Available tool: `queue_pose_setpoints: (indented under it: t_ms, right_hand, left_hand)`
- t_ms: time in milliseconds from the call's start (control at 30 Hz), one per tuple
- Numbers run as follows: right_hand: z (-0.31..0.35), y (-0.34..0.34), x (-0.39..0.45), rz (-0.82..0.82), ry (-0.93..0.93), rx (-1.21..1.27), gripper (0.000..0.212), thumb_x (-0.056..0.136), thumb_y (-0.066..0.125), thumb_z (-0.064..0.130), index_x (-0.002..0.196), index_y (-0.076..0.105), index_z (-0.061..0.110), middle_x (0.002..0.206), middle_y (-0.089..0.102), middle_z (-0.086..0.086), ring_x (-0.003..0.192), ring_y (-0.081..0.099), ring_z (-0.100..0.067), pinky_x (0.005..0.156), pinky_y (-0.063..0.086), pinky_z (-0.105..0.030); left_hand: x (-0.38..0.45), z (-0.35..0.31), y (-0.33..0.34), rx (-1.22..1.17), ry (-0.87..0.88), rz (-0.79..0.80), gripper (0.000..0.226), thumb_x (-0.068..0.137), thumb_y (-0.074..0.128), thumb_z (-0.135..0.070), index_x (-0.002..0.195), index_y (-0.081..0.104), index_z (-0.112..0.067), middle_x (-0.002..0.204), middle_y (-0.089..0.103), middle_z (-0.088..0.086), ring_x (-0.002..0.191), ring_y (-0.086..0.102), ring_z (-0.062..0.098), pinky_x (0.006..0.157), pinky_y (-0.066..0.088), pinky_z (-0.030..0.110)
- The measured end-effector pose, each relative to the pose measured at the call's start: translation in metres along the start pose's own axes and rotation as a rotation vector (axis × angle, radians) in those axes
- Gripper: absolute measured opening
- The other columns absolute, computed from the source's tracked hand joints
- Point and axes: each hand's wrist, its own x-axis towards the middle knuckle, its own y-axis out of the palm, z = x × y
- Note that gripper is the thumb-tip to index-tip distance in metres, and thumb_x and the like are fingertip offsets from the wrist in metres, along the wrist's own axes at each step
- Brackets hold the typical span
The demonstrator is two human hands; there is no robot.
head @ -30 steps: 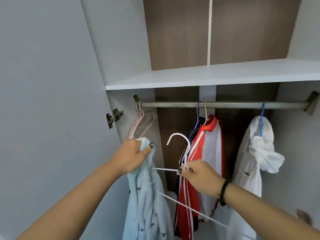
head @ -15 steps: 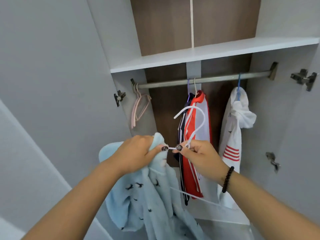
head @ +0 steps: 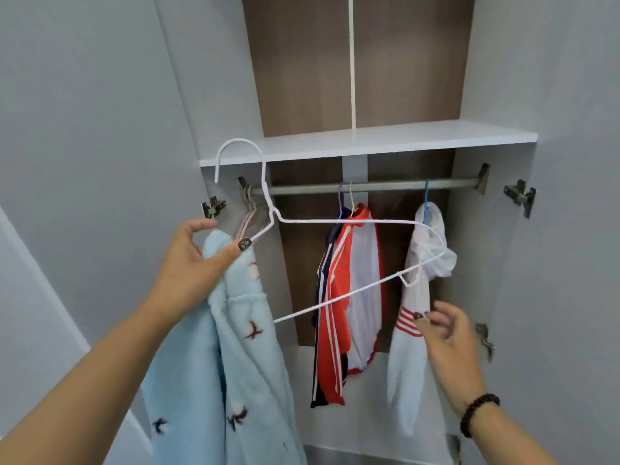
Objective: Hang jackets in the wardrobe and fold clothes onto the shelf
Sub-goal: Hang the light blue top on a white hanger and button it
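Left hand (head: 188, 260) up high, gripping the pale blue fleece jacket (head: 228, 357) by its top, thumb pinching one arm of the white wire hanger (head: 335, 221) against the cloth. The hanger tilts out to the right in front of the open wardrobe, hook just under the shelf (head: 369, 142) edge, clear of the rail (head: 385, 186). On that rail: a red-and-white jacket (head: 355, 297), then a white garment (head: 416, 330) (red stripes). Right hand (head: 449, 344) is loose, fingers spread, holding nothing, just beside the white garment.
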Motion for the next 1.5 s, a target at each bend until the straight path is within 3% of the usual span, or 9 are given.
queue_pose_setpoints:
  t_ms: [167, 367, 500, 833, 933, 1033, 1133, 1300, 1500]
  right_hand:
    - [-0.03, 0.035, -0.022, 0.56, 0.08, -0.356, 0.049, 0.087, 0.068, 0.027, 0.128, 0.041, 0.025, 0.127, 0.043, 0.004, 0.114, 0.05, -0.014, 0.087, 0.047, -0.019]
    - [-0.032, 0.092, -0.036, 0.886, -0.174, -0.358, 0.065, 0.08, 0.072, 0.033, 0.136, 0.04, 0.034, 0.131, 0.046, 0.013, 0.117, 0.049, -0.007, 0.103, 0.042, -0.026]
    - [-0.038, 0.112, -0.033, 0.76, -0.327, -0.516, 0.018, 0.082, 0.063, 0.023, 0.098, 0.063, 0.014, 0.098, 0.067, -0.003, 0.091, 0.063, -0.02, 0.08, 0.054, -0.037]
    - [-0.042, 0.088, 0.04, 0.478, -0.376, -0.929, 0.015, 0.081, 0.057, 0.016, 0.093, 0.066, 0.017, 0.092, 0.061, 0.0, 0.082, 0.06, -0.017, 0.065, 0.047, -0.024]
    - [-0.031, 0.075, 0.064, 0.499, -0.263, -0.933, 0.026, 0.08, 0.056, 0.012, 0.103, 0.068, 0.016, 0.101, 0.066, -0.006, 0.092, 0.062, -0.023, 0.073, 0.047, -0.024]
    - [-0.014, 0.067, 0.083, 0.565, 0.022, -0.875, 0.003, 0.074, 0.063, 0.015, 0.075, 0.064, 0.013, 0.078, 0.063, -0.006, 0.072, 0.06, -0.022, 0.053, 0.04, -0.02]
    - [0.002, 0.066, 0.089, 0.56, 0.152, -0.746, 0.024, 0.063, 0.074, 0.021, 0.056, 0.051, 0.015, 0.061, 0.048, -0.001, 0.054, 0.044, -0.015, 0.048, 0.03, -0.021]
    - [0.033, 0.083, 0.083, 0.469, 0.025, -0.673, 0.026, 0.069, 0.073, 0.025, 0.055, 0.053, 0.015, 0.058, 0.049, 0.0, 0.052, 0.043, -0.013, 0.049, 0.032, -0.024]
    - [0.057, 0.107, 0.052, 0.486, -0.164, -0.826, 0.016, 0.08, 0.064, 0.025, 0.087, 0.057, 0.014, 0.07, 0.049, 0.009, 0.071, 0.052, -0.014, 0.049, 0.033, -0.016]
  left_hand:
    - [-0.009, -0.031, 0.015, -0.085, -0.059, -0.016, 0.001, 0.083, 0.075, -0.024, 0.082, 0.075, -0.025, 0.072, 0.073, -0.009, 0.06, 0.064, 0.0, 0.052, 0.049, 0.012]
    - [-0.033, -0.064, 0.016, -0.236, -0.146, 0.066, 0.023, 0.056, 0.084, -0.04, 0.063, 0.075, -0.02, 0.066, 0.073, 0.001, 0.056, 0.067, 0.008, 0.048, 0.051, 0.018]
    - [-0.041, -0.075, 0.001, -0.239, -0.137, 0.086, 0.035, 0.042, 0.089, -0.043, 0.063, 0.074, -0.021, 0.069, 0.074, 0.003, 0.06, 0.07, 0.012, 0.052, 0.051, 0.02]
    - [-0.036, -0.026, -0.09, -0.037, -0.107, -0.104, 0.052, 0.043, 0.08, -0.06, 0.066, 0.068, -0.014, 0.061, 0.066, 0.0, 0.056, 0.058, 0.01, 0.062, 0.049, 0.027]
    - [-0.036, 0.006, -0.11, 0.147, -0.062, -0.13, 0.059, 0.048, 0.078, -0.07, 0.062, 0.067, -0.013, 0.055, 0.064, 0.003, 0.047, 0.053, 0.005, 0.053, 0.046, 0.021]
    - [-0.037, 0.037, -0.114, 0.217, -0.059, -0.07, 0.053, 0.052, 0.076, -0.065, 0.061, 0.069, -0.013, 0.054, 0.064, 0.004, 0.044, 0.051, 0.003, 0.043, 0.04, 0.012]
    - [-0.034, 0.065, -0.113, 0.252, -0.108, 0.0, 0.05, 0.051, 0.073, -0.063, 0.06, 0.069, -0.014, 0.054, 0.064, 0.004, 0.044, 0.052, 0.004, 0.042, 0.039, 0.012]
    - [-0.032, 0.092, -0.098, 0.347, -0.085, 0.146, 0.049, 0.053, 0.076, -0.062, 0.061, 0.069, -0.014, 0.052, 0.059, 0.004, 0.044, 0.044, 0.005, 0.044, 0.035, 0.015]
    - [-0.047, 0.093, -0.063, 0.432, -0.117, 0.076, 0.047, 0.065, 0.082, -0.049, 0.051, 0.057, -0.011, 0.042, 0.044, -0.002, 0.043, 0.034, 0.01, 0.045, 0.033, 0.016]
